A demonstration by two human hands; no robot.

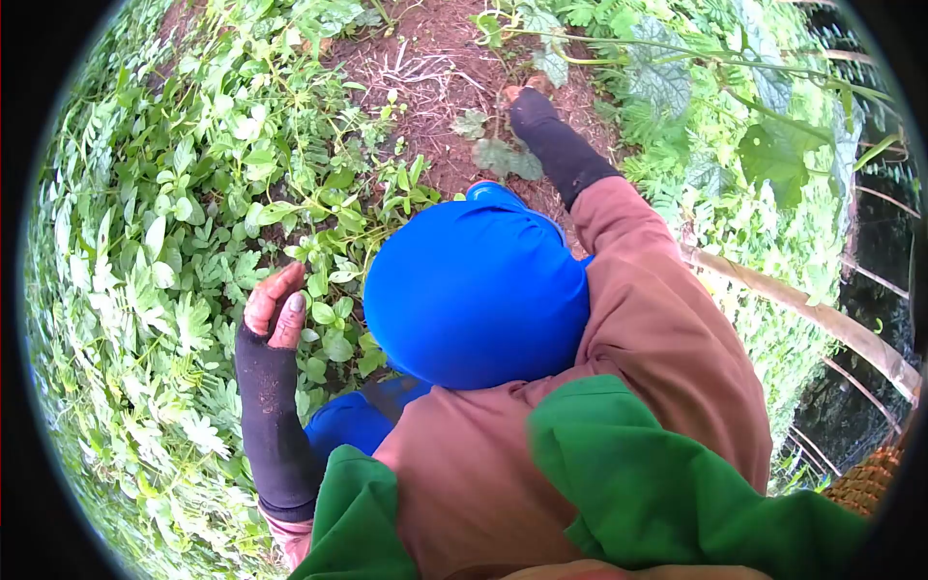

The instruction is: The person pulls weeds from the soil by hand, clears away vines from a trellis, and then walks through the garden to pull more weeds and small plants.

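right hand (527, 92) reaches down to bare reddish soil (425, 159), ahead of the blue-clad knee (474, 295) and slightly to its right; its back and dark arm cover (556, 140) conceal most of the fingers, only small parts showing, so whether they are spread, pressed together or pinching something cannot be told. broad leaves (507, 158), the things nearest that hand, lie over the soil between it and the knee; where their stem runs is hard to make out. left hand (275, 304) is raised to the left of the knee, beside low green plants (208, 242), its fingers loosely curved and close together, the thumb set a little apart; the palm is only partly visible. below and left of the knee, a second patch of blue clothing (348, 423) is partly covered by the brown garment (474, 474). green cloth (657, 464) hides part of that garment, nearer the wearer than the knee. right of the knee, a pale pole (807, 309) runs out towards the dark rim of the view, where a woven yellow-brown item (870, 483) is cut off and cannot be identified.
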